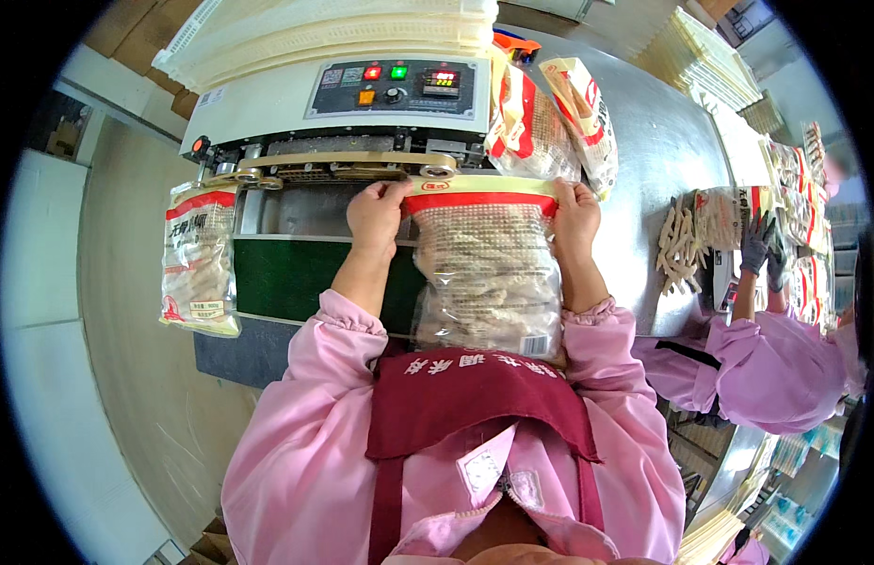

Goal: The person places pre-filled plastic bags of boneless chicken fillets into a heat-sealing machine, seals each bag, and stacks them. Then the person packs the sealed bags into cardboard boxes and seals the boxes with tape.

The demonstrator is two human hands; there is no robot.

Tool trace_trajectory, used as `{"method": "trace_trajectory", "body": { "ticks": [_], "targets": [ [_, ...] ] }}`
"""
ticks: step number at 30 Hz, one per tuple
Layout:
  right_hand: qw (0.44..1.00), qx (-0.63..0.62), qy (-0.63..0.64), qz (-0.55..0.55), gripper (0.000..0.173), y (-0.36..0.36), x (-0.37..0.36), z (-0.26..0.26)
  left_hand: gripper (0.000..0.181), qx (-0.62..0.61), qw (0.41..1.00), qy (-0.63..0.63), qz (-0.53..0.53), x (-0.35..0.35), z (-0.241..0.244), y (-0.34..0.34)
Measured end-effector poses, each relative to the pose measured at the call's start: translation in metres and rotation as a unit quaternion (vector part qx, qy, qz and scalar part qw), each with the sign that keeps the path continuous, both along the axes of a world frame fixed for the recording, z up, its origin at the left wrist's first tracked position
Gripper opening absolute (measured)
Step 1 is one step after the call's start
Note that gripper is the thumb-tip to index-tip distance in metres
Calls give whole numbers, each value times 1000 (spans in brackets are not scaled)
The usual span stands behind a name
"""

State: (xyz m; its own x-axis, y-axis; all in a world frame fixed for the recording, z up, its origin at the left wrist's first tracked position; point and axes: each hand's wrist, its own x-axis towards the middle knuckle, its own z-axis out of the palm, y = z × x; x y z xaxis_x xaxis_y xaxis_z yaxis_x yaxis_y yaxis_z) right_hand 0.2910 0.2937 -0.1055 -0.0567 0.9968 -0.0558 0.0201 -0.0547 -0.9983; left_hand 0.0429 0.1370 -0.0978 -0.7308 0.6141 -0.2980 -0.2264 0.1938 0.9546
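A filled plastic food bag with a red band stretches between my two hands, its top edge up. My left hand pinches its upper left corner, close to the rollers of a continuous band sealer. At the upper right corner, my right hand grips the same bag. Pale pieces of food show through the clear film. Another filled bag is at the sealer's left end, above the outer end of the green conveyor belt.
Filled bags stand right of the sealer on a metal table. Stacked cream plastic trays rest on the sealer. At right, a co-worker's gloved hands touch a bag beside loose food pieces and a scale.
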Motion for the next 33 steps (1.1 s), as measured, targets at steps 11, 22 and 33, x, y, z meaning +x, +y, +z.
{"method": "trace_trajectory", "body": {
  "ticks": [11,22,33],
  "targets": [
    [992,-70,24,105,19,-26,-29,-5,28,-24,997,39,69,-44,-23,-28],
    [962,217,-144,-84,33,39,84,-4,39,29,978,37,205,-110,46,-210],
    [849,331,-381,-154,58,118,80,17,29,21,981,51,185,-56,95,-208]
  ]
}}
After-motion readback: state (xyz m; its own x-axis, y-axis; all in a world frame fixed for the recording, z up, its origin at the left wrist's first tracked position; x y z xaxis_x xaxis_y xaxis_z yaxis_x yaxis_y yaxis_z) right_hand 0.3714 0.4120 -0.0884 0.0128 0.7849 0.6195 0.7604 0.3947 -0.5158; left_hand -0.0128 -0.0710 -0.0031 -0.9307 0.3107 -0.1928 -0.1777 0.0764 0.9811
